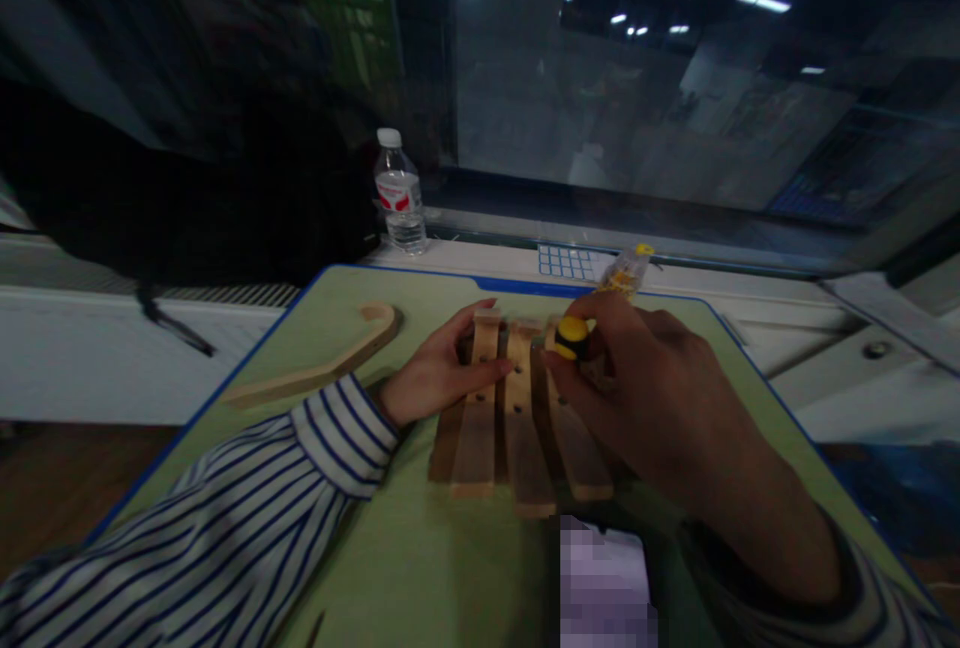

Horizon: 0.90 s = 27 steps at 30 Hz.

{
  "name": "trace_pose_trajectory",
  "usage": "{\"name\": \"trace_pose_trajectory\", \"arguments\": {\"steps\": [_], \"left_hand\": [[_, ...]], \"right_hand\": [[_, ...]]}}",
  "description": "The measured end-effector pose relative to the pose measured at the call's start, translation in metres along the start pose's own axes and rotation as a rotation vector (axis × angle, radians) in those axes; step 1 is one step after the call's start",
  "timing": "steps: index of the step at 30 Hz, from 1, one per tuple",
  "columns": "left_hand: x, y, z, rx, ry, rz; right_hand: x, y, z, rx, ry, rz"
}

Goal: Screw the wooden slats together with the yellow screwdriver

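Observation:
A wooden assembly of three curved slats with dark holes lies on the table in front of me. My left hand grips its left side, the thumb across the left slat and its tip reaching the middle one. Over the right slat, my right hand is closed around a screwdriver with a yellow and black handle. The handle's end faces me; its tip is hidden behind the hand. Off to the left lies a separate hooked wooden piece.
The green table has a blue edge. A phone lies near its front. Beyond the far edge, on the sill, are a water bottle and a clear bag of small yellowish parts. A black bag sits at the left.

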<state>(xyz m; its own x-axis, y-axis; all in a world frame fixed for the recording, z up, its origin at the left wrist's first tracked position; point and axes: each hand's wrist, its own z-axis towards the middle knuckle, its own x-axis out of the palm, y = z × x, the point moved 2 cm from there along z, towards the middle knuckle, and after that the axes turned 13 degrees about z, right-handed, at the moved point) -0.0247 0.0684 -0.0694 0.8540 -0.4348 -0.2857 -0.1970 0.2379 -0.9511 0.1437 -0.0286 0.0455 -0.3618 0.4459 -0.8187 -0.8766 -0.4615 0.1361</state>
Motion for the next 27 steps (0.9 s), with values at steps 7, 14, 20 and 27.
{"name": "trace_pose_trajectory", "arguments": {"steps": [7,14,20,27], "left_hand": [[-0.014,-0.006,0.001,-0.020,-0.086,0.145],[-0.038,-0.073,-0.015,0.192,-0.458,0.601],[-0.001,-0.095,-0.011,0.153,0.198,0.547],[0.017,-0.085,-0.001,0.187,0.287,0.387]], "right_hand": [[0.001,-0.003,0.001,0.082,0.069,0.029],[0.003,-0.007,-0.001,0.064,0.109,0.055],[0.009,-0.014,-0.005,-0.004,0.047,0.049],[0.006,-0.012,-0.003,0.015,0.096,0.087]]}}
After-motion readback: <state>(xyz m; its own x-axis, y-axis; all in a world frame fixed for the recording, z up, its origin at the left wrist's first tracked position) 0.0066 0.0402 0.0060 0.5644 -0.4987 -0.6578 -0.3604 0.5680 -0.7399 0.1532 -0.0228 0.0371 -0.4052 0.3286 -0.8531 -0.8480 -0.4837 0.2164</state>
